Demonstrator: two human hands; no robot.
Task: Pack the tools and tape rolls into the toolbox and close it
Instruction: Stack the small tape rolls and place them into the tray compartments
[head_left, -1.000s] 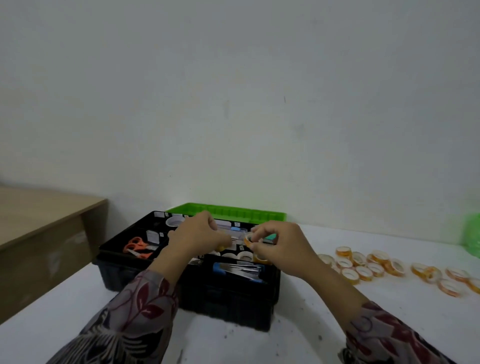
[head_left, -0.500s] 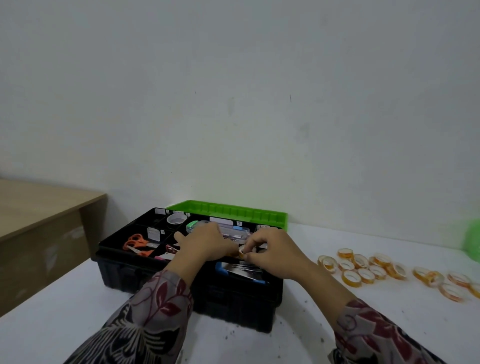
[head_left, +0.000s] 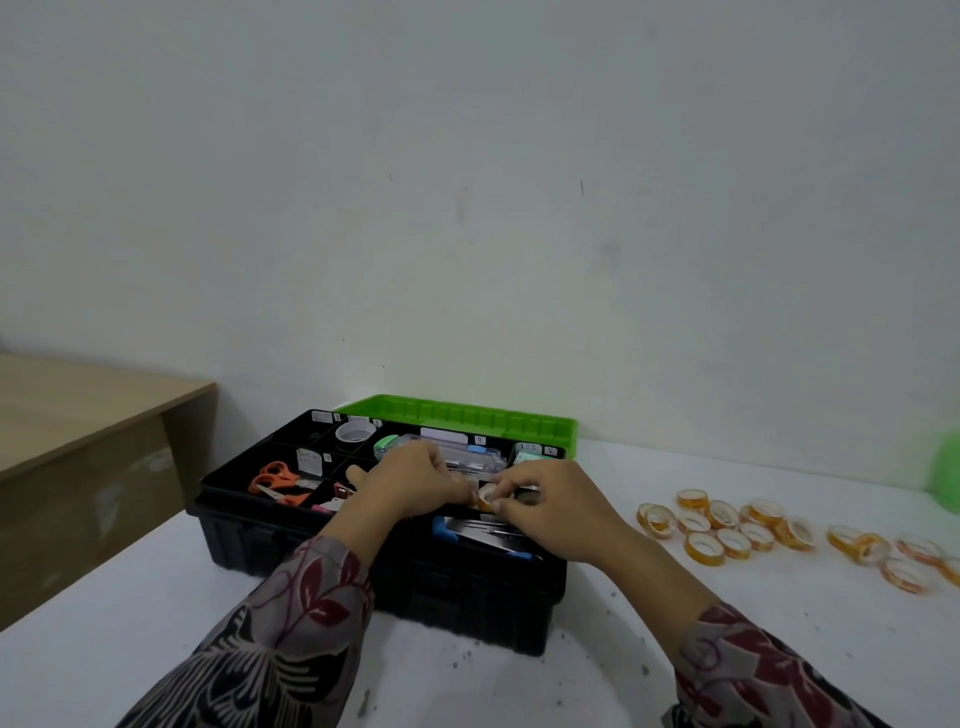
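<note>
A black toolbox (head_left: 291, 540) with a green lid (head_left: 467, 415) folded back stands open on the white table. Both my hands are over its tray. My right hand (head_left: 550, 504) pinches a small orange tape roll (head_left: 487, 496) just above the middle compartment. My left hand (head_left: 410, 480) lies beside it with curled fingers; what it holds is hidden. Orange scissors (head_left: 278, 483), a white cup (head_left: 355, 432), a clear case (head_left: 467, 457) and a blue-handled tool (head_left: 483, 532) lie in the tray. Several orange tape rolls (head_left: 727, 525) are scattered on the table to the right.
A wooden desk (head_left: 93, 415) stands lower at the left. The white wall runs close behind the toolbox. A green object (head_left: 946, 467) shows at the right edge. More tape rolls (head_left: 904, 564) lie toward the far right of the table (head_left: 130, 582).
Both hands have come down from above the toolbox to just over its tray, the right one still pinching the tape roll.
</note>
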